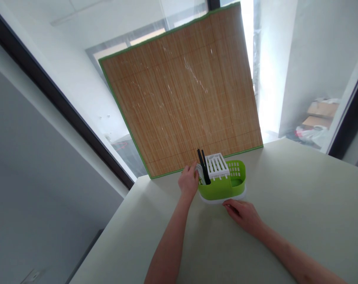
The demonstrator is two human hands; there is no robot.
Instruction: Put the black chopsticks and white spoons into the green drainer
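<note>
A green holder (216, 191) with a white base stands on the pale table, a white slatted rack (217, 165) across its middle. Black chopsticks (203, 163) lean up in its left part, beside some white utensils (200, 172). My left hand (188, 180) is closed at the holder's left end, by the white utensils; exactly what its fingers grip is hidden. Against the front of the white base rest the fingertips of my right hand (244, 214), its fingers bent together, and what they pinch, if anything, is too small to name.
Behind the holder, a bamboo mat (185, 94) with green edging stands upright against the window. The white table (300, 205) reaches forward to the glass. Cardboard boxes (322, 112) and plastic bags lie beyond the glass at right.
</note>
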